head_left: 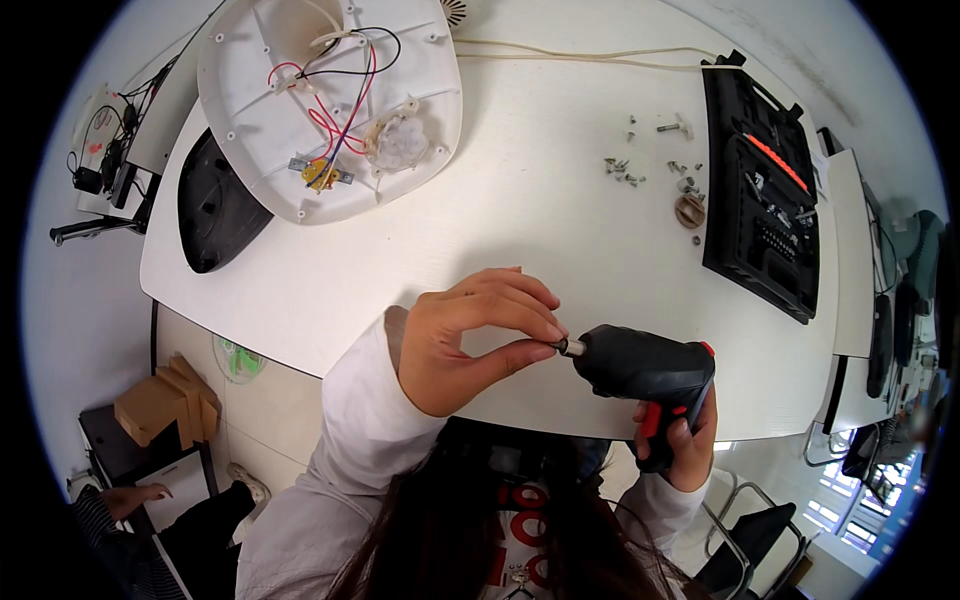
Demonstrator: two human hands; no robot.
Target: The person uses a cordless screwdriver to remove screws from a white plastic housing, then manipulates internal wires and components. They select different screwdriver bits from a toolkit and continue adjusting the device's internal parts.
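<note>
My right hand [690, 440] is wrapped round the handle of a black cordless screwdriver [640, 362] with red buttons. The tool lies level over the front of the table, its silver chuck [574, 347] pointing left. At the chuck's end, the thumb and forefinger of my left hand [470, 335] pinch a small dark bit [560, 346], mostly hidden by the fingertips. Towards the back right, several small screws [622, 172] lie loose on the white table [520, 220]. A brown round knob [690, 210] sits beside them.
A white plastic housing [260, 130] with wires and a small circuit board lies at the back left, over a black cover [212, 205]. On the right stands an open black tool case [735, 220]. Another person's hand [152, 492] shows at the lower left, near cardboard boxes [165, 400].
</note>
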